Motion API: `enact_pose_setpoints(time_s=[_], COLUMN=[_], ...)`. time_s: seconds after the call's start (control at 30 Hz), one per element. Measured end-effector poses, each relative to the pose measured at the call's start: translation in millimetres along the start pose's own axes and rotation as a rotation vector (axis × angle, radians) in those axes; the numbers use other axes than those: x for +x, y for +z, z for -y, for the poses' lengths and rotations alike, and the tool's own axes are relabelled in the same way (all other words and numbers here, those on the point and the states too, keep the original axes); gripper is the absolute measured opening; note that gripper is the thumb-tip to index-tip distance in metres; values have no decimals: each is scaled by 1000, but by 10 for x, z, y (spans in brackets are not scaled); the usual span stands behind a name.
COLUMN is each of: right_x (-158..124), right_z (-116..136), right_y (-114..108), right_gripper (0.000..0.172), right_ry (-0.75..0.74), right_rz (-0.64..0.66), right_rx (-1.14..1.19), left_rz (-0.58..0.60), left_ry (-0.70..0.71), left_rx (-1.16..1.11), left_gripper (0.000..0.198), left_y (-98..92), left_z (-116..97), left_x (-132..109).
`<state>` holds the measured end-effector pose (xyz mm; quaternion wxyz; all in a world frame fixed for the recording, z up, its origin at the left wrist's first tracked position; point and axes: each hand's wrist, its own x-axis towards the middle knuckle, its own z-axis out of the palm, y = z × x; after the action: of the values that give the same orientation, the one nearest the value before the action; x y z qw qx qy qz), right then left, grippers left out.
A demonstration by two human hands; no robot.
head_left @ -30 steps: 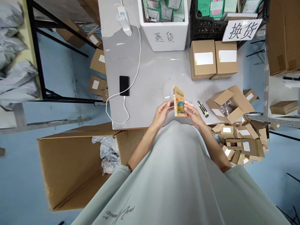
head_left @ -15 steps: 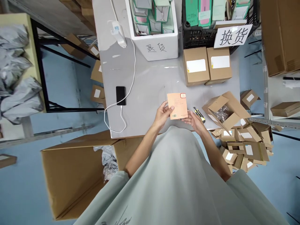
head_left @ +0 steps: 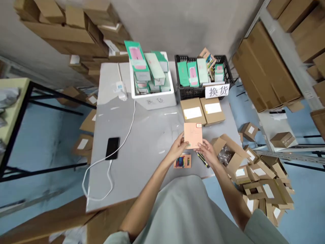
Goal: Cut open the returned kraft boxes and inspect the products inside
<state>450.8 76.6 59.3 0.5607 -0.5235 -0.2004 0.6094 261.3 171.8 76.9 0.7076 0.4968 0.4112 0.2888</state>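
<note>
In both hands I hold a flat peach-coloured square pack (head_left: 193, 135) with a barcode at its lower left corner and a small red-edged label at its upper right. I cannot tell whether it is a thin box or a booklet. My left hand (head_left: 179, 147) grips its lower left corner, thumb on the face. At the lower right edge, my right hand (head_left: 206, 151) pinches it the same way. Under the hands, a peach pack with a colourful picture (head_left: 182, 161) lies on the table. A yellow and black box cutter (head_left: 203, 160) rests just below my right hand.
Two closed cartons (head_left: 194, 113) stand before a black crate (head_left: 180, 91) of green boxes. Left of that is a white foam box (head_left: 157, 103). A phone (head_left: 112, 148) with a white cable lies left. At right, an opened carton (head_left: 235, 157) tops piled cardboard (head_left: 269, 179).
My view has tilted up, bringing the wall and full containers into sight. Both hands, still holding the peach pack, reach farther over the table. The picture-covered pack now shows beneath them.
</note>
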Motion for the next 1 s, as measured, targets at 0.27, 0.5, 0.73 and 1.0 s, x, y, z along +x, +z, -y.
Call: enact_pose_setpoints(time_s=[0.27,0.5,0.73,1.0], right_x=[589,1695,2047,705], right_z=[701,1793,2056,7], right_y=[-18,-43,-230,-240], right_gripper=[57,47,49,52], right_ry=[-181,-362,-321,-35], right_rz=[-34,-110,-255,-85], right_rx=[42,164,275,-14], left_rz=[-32,-24,-177,-321], left_ry=[113,369,299,-321], left_rx=[11,90,195,475], left_gripper=[74,60,54,37], left_y=[127,388,-6,-585], left_z=[-304,-1269,-1055,711], left_x=[707,2147,2246,584])
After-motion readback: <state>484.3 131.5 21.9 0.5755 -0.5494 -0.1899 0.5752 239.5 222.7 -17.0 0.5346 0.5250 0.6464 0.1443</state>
